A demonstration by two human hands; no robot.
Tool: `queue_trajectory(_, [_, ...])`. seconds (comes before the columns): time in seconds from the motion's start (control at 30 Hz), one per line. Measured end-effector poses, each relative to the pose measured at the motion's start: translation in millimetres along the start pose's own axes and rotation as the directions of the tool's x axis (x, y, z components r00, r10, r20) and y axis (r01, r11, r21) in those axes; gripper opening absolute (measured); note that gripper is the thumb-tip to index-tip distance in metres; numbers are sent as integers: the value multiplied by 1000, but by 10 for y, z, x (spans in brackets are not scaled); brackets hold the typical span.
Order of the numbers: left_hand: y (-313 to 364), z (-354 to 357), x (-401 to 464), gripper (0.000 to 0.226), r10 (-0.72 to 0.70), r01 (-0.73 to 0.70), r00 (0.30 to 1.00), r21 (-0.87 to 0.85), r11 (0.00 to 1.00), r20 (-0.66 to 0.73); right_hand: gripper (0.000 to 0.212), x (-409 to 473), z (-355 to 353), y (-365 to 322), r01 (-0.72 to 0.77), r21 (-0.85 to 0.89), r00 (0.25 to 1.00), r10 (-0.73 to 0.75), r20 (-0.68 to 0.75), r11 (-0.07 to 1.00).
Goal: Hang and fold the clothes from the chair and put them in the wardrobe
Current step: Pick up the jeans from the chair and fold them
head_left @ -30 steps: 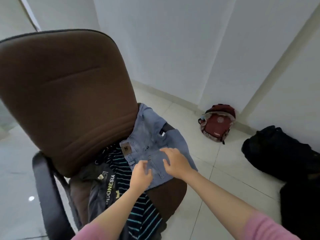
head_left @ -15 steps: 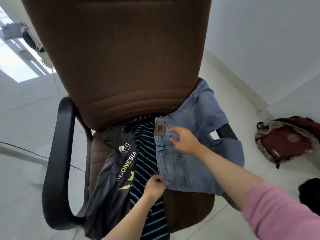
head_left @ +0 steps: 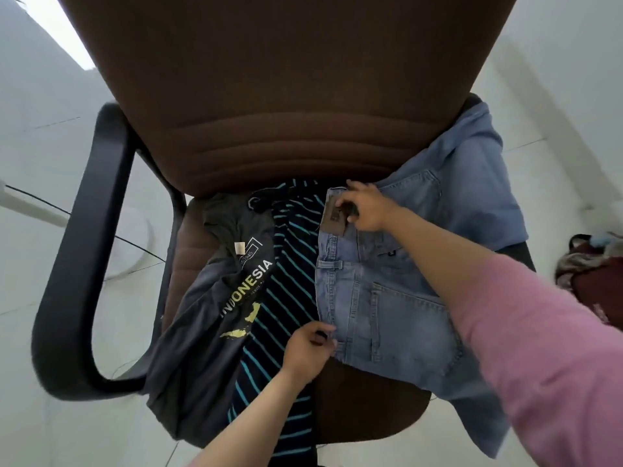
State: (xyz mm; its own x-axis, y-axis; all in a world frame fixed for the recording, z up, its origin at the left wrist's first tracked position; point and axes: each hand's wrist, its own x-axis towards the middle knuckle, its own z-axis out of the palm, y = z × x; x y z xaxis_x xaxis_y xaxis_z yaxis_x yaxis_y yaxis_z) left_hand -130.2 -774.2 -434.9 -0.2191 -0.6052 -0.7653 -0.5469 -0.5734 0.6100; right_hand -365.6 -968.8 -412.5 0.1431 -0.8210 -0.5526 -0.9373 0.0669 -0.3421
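Jeans (head_left: 387, 298) are pinched at the waistband by both the left hand (head_left: 308, 348) and the right hand (head_left: 365, 207) on a brown chair (head_left: 269, 79) over pale floor tiles (head_left: 50, 146); "INDONESIA" is printed on the grey shirt (head_left: 209, 325).

chair (head_left: 303, 96): brown woven cloth upholstery, matt, stitched ribs across the lower backrest. armrest (head_left: 87, 237): black plastic, smooth, dull sheen. jeans (head_left: 387, 298): light blue denim, faded, visible seams and stitched pockets; brown patch (head_left: 335, 219) at the waistband, leather-like, matt. grey shirt (head_left: 202, 332): soft matt cloth, printed lettering. striped shirt (head_left: 290, 274): dark knit cloth with teal stripes. sleeve (head_left: 546, 348): pink cloth, matt. floor (head_left: 43, 433): pale tile, glossy.
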Motion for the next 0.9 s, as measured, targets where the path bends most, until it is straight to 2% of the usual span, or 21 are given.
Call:
queue_trajectory(0.13, [-19,19,9,19,0,0,1000,-8,1000,-3,35,125,-47,-2,25,-94,999,-21,46,995])
queue_trajectory(0.27, [-58,65,-46,17,-21,20,999,-40,999,-48,18,130,-103,-11,47,-134,998,-51,-28,990])
queue_trajectory(0.5, [-57,275,-278,16,2,-24,982,-114,993,-188,22,-163,-261,-92,227,-136,974,-227,19,964])
queue_trajectory(0.67, [136,413,-539,19,-115,-7,962,-447,895,-246,26,-661,-506,-139,310,-198,950,-311,24,930])
queue_trajectory(0.73, [241,456,-708,21,-122,-28,950,-468,883,-289,25,-952,-643,-188,292,-273,950,-311,-27,917])
queue_trajectory(0.83, [468,482,-990,19,-64,-119,914,-417,901,-400,20,-1493,-914,-247,231,-415,912,-344,-223,880])
queue_trajectory(0.9, [689,477,-1226,9,5,-205,890,-389,898,-457,20,-1885,-1109,-225,190,-400,881,-336,-333,897])
